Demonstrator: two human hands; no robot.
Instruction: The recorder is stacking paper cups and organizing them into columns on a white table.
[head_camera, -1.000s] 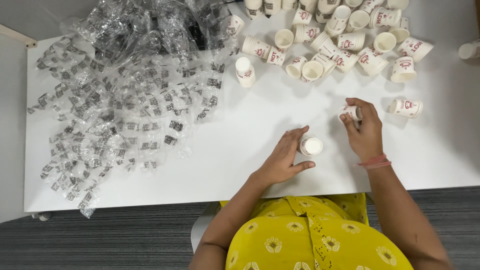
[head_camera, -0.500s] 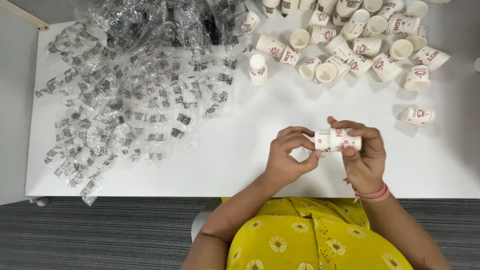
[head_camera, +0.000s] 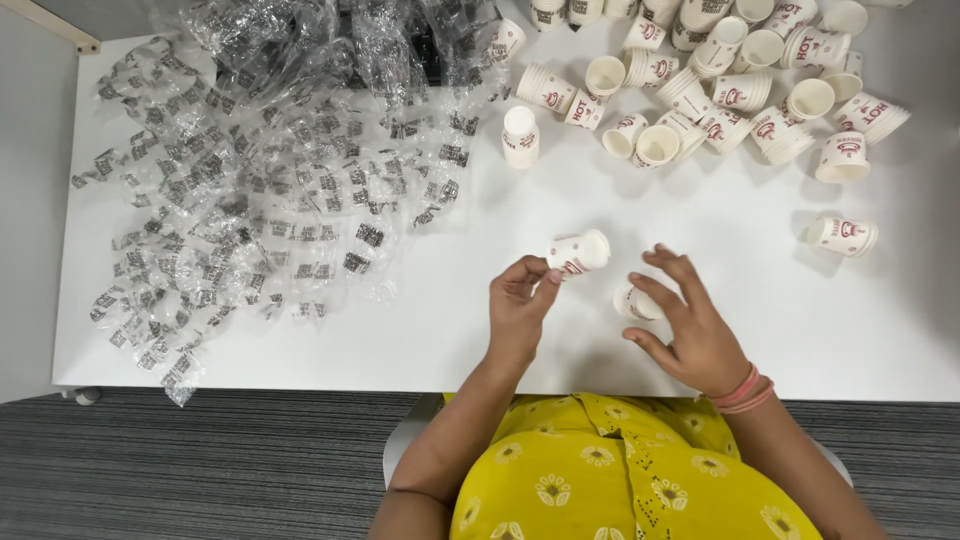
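Held cup: a small white paper cup with red print (head_camera: 579, 252), lying on its side, raised above the desk near the middle of the front edge.
Left hand: the left hand (head_camera: 520, 305) pinches the held cup at its rim end between fingertips; narrow grip, closed on the cup.
Second cup: another paper cup (head_camera: 634, 301) lies just right of the held one, partly hidden by fingers.
Right hand: the right hand (head_camera: 690, 325) is spread wide over the second cup, fingers touching it; holds nothing firmly.
Loose cups: a heap of cups (head_camera: 720, 80) at the back right corner; one stray cup (head_camera: 843, 236) toward the right edge.
Wrappers: a pile of clear plastic wrappers (head_camera: 260, 170) covers the left half of the desk (head_camera: 700, 230).
Risk: the fingertip pinch is light, so the held cup could slip or crush; the second cup, on its side, could roll off the front edge.
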